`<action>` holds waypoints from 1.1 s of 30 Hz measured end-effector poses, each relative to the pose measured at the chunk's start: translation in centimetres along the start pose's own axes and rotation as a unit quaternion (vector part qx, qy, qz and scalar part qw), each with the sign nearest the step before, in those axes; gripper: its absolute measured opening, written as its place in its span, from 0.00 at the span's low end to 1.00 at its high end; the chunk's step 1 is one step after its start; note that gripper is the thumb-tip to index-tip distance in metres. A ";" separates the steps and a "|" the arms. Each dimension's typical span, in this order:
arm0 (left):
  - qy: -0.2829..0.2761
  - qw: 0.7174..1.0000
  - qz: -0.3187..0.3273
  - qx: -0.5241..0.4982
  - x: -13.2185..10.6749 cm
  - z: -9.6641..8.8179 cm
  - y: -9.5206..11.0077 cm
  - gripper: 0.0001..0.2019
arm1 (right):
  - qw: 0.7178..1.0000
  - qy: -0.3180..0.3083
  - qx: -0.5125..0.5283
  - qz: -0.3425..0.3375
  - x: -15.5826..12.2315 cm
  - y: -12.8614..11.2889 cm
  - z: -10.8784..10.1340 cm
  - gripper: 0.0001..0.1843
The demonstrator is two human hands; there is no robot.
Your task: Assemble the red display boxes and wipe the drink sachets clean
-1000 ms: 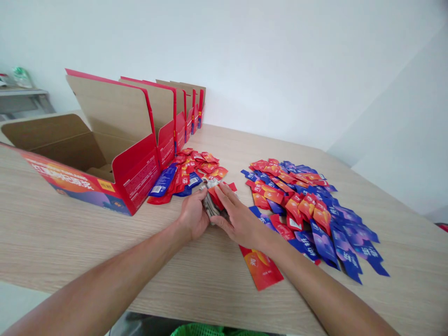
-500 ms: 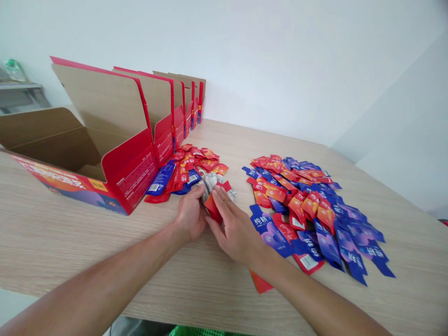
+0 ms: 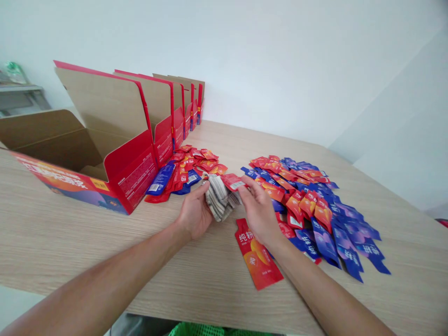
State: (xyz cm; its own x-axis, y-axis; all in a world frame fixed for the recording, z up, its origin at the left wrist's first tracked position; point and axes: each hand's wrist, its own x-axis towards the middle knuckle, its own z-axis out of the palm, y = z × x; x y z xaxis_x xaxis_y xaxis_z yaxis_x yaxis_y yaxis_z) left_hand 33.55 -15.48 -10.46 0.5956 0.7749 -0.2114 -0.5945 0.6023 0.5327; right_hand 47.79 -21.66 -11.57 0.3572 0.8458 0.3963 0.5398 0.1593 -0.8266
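Observation:
My left hand (image 3: 196,211) grips a striped grey-and-white cloth (image 3: 219,198) a little above the table. Between the thumb and fingers of my right hand (image 3: 261,212) is a red sachet (image 3: 232,182), its white barcode label showing, right beside the cloth. Below my right hand, a red-orange sachet (image 3: 257,259) lies flat on the table. A heap of red and blue sachets (image 3: 308,200) spreads out to the right, partly behind my right hand. Past my left hand, a smaller pile of mostly red sachets (image 3: 187,163) lies against the boxes.
A large open red cardboard box (image 3: 135,170) stands at the left, with several more open boxes (image 3: 178,116) in a row behind it towards the wall. Green plastic mesh (image 3: 196,329) shows below the table's front edge. A grey side table (image 3: 21,93) stands far left.
My hands have parted: the right moved right and up with the red sachet, while the left stays with the cloth. The flat red-orange sachet, earlier mostly behind my right arm, now shows fully.

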 end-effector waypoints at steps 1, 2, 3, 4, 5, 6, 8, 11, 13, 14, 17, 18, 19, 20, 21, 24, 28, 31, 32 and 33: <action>0.006 1.000 0.007 -0.003 0.0 -0.1 0.1 0.18 | 0.999 -0.037 -0.005 0.011 -0.5 0.0 0.5 0.29; 0.015 1.000 0.016 -0.007 0.0 -0.2 0.1 0.17 | 0.997 -0.069 -0.018 0.010 -0.9 -0.1 0.8 0.29; 0.025 0.999 0.025 -0.010 0.1 -0.3 0.2 0.17 | 0.995 -0.090 -0.037 0.001 -1.2 -0.2 1.0 0.28; 0.031 0.999 0.031 -0.010 0.1 -0.4 0.3 0.16 | 0.993 -0.096 -0.061 -0.015 -1.4 -0.3 1.0 0.28; 0.033 0.999 0.033 -0.009 0.1 -0.4 0.3 0.16 | 0.992 -0.090 -0.085 -0.031 -1.4 -0.4 0.9 0.26; 0.033 0.999 0.032 -0.007 0.1 -0.5 0.3 0.16 | 0.990 -0.079 -0.105 -0.044 -1.3 -0.5 0.8 0.24; 0.038 0.999 0.028 -0.001 0.1 -0.4 0.2 0.15 | 0.988 -0.064 -0.134 -0.049 -0.6 -0.5 0.4 0.21; 0.044 0.999 0.021 0.008 0.0 0.0 -0.2 0.15 | 0.988 -0.042 -0.146 -0.026 0.9 -0.2 0.1 0.19; 0.041 0.999 0.013 0.012 -0.1 0.2 -0.5 0.15 | 0.987 -0.017 -0.159 -0.010 2.1 0.3 0.1 0.21; 0.039 0.999 0.009 0.013 -0.1 0.2 -0.6 0.15 | 0.985 -0.014 -0.173 -0.003 2.6 0.5 0.2 0.22; 0.047 0.999 0.007 0.016 -0.1 0.0 -0.9 0.14 | 0.970 -0.061 -0.233 0.025 3.5 0.9 0.3 0.28; 0.053 0.998 0.009 0.021 -0.1 -0.1 -0.9 0.14 | 0.964 -0.088 -0.250 0.026 3.6 1.0 0.3 0.29; 0.058 0.998 0.009 0.027 -0.1 -0.2 -0.9 0.13 | 0.959 -0.115 -0.260 0.020 3.6 1.0 0.2 0.29; 0.063 0.997 0.009 0.034 -0.1 -0.3 -0.9 0.14 | 0.954 -0.143 -0.263 0.005 3.5 1.0 0.0 0.28; 0.067 0.997 0.008 0.041 0.0 -0.4 -0.8 0.14 | 0.950 -0.170 -0.260 -0.015 3.4 0.9 -0.2 0.27; 0.067 0.996 0.004 0.055 0.0 -0.6 -0.9 0.16 | 0.943 -0.224 -0.234 -0.072 3.0 0.9 -0.9 0.29; 0.062 0.996 -0.001 0.058 0.0 -0.6 -1.1 0.15 | 0.940 -0.219 -0.250 -0.084 2.5 0.7 -1.3 0.19; 0.054 0.997 0.001 0.053 0.0 -0.6 -1.2 0.14 | 0.943 -0.187 -0.263 -0.082 1.6 0.4 -0.6 0.19; 0.054 0.997 0.002 0.053 0.1 -0.6 -1.3 0.14 | 0.945 -0.173 -0.263 -0.084 1.1 0.4 -0.2 0.21; 0.056 0.997 0.004 0.054 0.1 -0.7 -1.3 0.13 | 0.947 -0.160 -0.263 -0.088 0.6 0.3 0.3 0.22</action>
State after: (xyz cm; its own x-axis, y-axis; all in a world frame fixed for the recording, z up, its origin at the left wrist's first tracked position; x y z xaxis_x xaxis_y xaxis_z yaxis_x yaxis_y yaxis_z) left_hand 33.99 -15.99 -11.75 0.5241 0.7994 -0.2936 -0.5339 0.5770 0.6180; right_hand 48.00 -20.94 -11.70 0.0226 0.9542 0.2982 0.9044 0.1076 -0.4130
